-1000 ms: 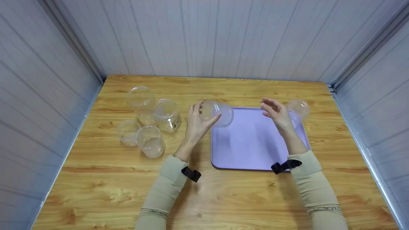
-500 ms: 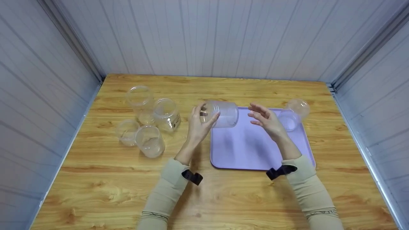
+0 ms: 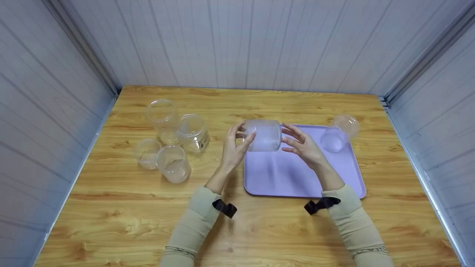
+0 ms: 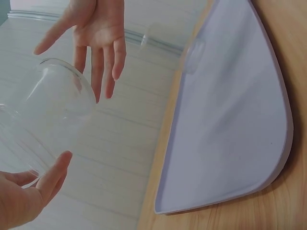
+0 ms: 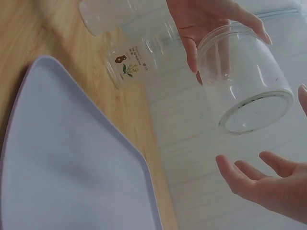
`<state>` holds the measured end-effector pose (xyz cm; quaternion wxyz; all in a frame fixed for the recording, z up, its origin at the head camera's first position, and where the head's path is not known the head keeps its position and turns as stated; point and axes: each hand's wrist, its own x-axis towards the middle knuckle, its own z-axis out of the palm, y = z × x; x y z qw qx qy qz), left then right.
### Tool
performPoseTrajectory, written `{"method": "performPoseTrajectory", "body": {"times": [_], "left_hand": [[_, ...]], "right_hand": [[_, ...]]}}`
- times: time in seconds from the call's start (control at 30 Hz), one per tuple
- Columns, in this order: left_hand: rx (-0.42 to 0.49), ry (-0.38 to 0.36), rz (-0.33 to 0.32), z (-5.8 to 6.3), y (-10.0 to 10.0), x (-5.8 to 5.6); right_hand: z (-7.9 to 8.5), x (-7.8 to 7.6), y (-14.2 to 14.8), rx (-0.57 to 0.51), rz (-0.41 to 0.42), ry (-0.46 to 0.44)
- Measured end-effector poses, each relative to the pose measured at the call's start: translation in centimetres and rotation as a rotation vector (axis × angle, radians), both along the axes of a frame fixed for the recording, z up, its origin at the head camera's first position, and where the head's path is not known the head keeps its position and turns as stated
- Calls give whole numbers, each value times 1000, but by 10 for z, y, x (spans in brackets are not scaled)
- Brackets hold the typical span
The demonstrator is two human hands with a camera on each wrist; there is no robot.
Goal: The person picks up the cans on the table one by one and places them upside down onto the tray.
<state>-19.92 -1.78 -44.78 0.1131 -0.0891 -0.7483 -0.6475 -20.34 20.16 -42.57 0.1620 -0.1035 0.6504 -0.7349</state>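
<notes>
Between the two hands, above the lilac tray (image 3: 293, 181), a clear wide jar (image 3: 264, 138) lies sideways in the air. My left hand (image 3: 233, 150) grips it around the threaded mouth end, thumb on the near side. The jar's round base points right, as the right wrist view shows (image 5: 256, 112). My right hand (image 3: 307, 150) is held just off that base, its fingers spread and extended, holding nothing. In the left wrist view a gap shows between the jar and the right hand's palm (image 4: 103, 33).
On the table's left stand a tall clear jar (image 3: 163, 116), a jar with a printed label (image 3: 195, 135), a small jar (image 3: 147, 154) and a front jar (image 3: 175, 167). Another clear jar (image 3: 334, 141) stands at the tray's back right corner. Pale panel walls (image 3: 237, 44) enclose the table.
The right hand has moved left from near the jar at the back right corner to the held jar's base. The left hand has carried its jar slightly right and levelled it.
</notes>
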Motion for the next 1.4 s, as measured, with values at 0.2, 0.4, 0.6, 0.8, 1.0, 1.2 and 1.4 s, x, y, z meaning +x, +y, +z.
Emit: {"method": "performPoseTrajectory", "body": {"times": [0.2, 0.4, 0.6, 0.8, 1.0, 1.2, 1.4], "left_hand": [[19, 16, -34, -2, 3, 2], [38, 10, -58, -3, 6, 4], [46, 11, -84, 7, 10, 10], [28, 18, -84, 28, 11, 24], [29, 0, -108, 28, 10, 25], [69, -32, -120, 26, 10, 25], [96, -109, -145, 26, 8, 25]], "right_hand": [[0, 2, -3, -53, 38, -13], [-2, 4, -5, -81, 65, -45], [-2, 6, -7, -66, 76, -61], [-1, 8, -8, -76, 76, -66], [-1, 8, -8, -69, 78, -56], [-3, 10, -11, -60, 28, -71], [-6, 12, -15, -51, -23, -68]]}}
